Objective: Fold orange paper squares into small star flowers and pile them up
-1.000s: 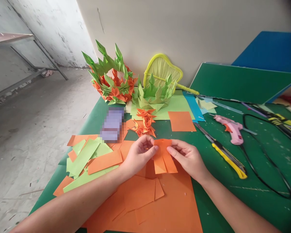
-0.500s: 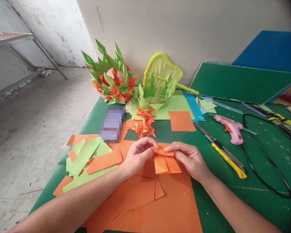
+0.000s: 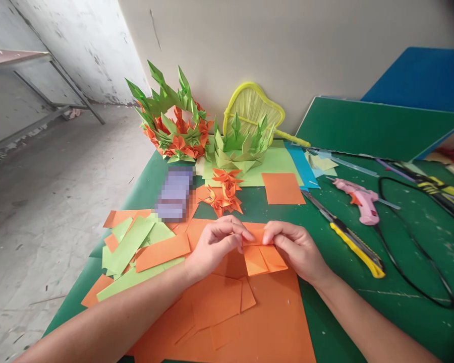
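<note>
Centrally, small folded orange paper piece [image 3: 265,261]: it was held over the large flat orange paper sheet [image 3: 280,317], a strip folded across its top, two flaps meeting at a slit below.
Bare left hand [image 3: 216,248]: thumb and fingertips pinched the piece at its 10 o'clock corner.
Bare right hand [image 3: 295,247]: thumb and forefinger pinched the folded strip at 2 o'clock.
Pointed orange paper flowers [image 3: 225,193]: they sat clustered at 11 o'clock from the piece.
Square orange paper [image 3: 283,189]: it lay flat between 12 and 1.
Pink plastic glue gun [image 3: 357,198]: it lay at 2 o'clock.
Yellow-and-black utility knife [image 3: 350,242]: it lay near 3, blade end slanting towards the square.
Orange and green paper offcuts [image 3: 162,252]: they overlapped loosely around 9.
</note>
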Demonstrator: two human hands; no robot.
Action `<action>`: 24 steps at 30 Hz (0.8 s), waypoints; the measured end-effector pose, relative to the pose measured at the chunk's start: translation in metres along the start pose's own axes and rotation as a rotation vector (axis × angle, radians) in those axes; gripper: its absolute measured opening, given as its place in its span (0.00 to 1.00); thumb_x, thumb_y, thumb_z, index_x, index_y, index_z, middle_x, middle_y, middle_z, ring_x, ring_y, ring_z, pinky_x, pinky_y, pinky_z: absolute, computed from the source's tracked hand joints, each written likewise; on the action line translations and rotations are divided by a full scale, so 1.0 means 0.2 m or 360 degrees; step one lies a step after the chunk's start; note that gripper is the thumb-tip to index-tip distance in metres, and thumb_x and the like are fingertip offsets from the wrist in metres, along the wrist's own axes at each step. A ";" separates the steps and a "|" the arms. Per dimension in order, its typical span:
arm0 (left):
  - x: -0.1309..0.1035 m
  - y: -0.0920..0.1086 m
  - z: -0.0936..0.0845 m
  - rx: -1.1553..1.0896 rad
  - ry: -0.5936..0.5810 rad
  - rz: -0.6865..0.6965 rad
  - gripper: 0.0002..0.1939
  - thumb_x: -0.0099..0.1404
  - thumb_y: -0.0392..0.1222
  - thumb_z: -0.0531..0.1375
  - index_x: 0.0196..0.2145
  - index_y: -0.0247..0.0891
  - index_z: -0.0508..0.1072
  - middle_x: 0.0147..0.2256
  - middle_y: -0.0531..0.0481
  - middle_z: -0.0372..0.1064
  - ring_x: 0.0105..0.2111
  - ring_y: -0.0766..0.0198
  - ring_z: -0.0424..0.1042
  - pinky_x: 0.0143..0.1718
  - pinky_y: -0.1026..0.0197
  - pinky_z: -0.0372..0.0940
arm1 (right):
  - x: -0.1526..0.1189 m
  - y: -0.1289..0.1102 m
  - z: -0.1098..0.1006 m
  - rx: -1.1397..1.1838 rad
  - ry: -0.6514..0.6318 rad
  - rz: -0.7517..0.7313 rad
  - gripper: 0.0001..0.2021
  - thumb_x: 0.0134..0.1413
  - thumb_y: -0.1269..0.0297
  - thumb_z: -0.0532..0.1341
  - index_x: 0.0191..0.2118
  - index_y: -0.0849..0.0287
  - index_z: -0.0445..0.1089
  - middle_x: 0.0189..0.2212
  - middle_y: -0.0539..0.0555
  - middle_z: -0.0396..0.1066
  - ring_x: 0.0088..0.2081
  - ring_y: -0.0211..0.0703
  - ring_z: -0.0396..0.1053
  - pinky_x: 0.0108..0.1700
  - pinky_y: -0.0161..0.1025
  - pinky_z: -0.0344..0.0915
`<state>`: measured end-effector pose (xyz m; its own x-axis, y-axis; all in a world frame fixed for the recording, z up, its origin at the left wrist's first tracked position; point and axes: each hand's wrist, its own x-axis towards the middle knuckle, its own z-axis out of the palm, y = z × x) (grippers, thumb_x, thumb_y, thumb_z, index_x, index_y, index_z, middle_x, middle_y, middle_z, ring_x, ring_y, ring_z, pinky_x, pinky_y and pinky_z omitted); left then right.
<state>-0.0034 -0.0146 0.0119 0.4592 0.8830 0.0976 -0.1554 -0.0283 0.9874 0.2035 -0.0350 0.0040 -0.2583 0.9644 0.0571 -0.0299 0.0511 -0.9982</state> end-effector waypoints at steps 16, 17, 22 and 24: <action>0.01 -0.07 0.03 -0.0035 0.0310 -0.0146 0.10 0.61 0.41 0.64 0.40 0.39 0.69 0.35 0.52 0.62 0.34 0.70 0.62 0.33 0.68 0.62 | 0.01 -0.02 0.03 -0.0120 0.0147 0.0192 0.10 0.57 0.56 0.62 0.43 0.53 0.69 0.25 0.46 0.66 0.28 0.35 0.62 0.31 0.32 0.62; 0.00 -0.07 0.03 -0.0025 0.0308 -0.0139 0.10 0.61 0.41 0.64 0.40 0.40 0.69 0.36 0.51 0.62 0.34 0.69 0.62 0.34 0.68 0.63 | 0.01 -0.02 0.03 -0.0175 0.0160 0.0214 0.10 0.56 0.56 0.63 0.39 0.55 0.71 0.26 0.47 0.67 0.28 0.35 0.62 0.31 0.32 0.62; 0.01 -0.08 0.03 0.0012 0.0284 -0.0145 0.10 0.61 0.40 0.64 0.40 0.39 0.70 0.36 0.50 0.63 0.35 0.68 0.63 0.35 0.67 0.63 | 0.02 -0.01 0.04 -0.0325 0.0215 0.0239 0.11 0.55 0.55 0.64 0.30 0.58 0.72 0.21 0.47 0.64 0.24 0.34 0.60 0.28 0.32 0.60; 0.01 -0.08 0.03 0.0012 0.0291 -0.0147 0.10 0.60 0.40 0.64 0.40 0.39 0.70 0.36 0.50 0.63 0.35 0.68 0.62 0.34 0.68 0.63 | 0.02 -0.01 0.04 -0.0359 0.0222 0.0240 0.11 0.55 0.55 0.63 0.30 0.58 0.72 0.21 0.47 0.64 0.24 0.34 0.59 0.27 0.32 0.60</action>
<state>0.0062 -0.0150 -0.0024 0.3044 0.9524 -0.0172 -0.1129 0.0540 0.9921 0.1956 -0.0334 0.0066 -0.1078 0.9910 -0.0791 0.2177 -0.0541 -0.9745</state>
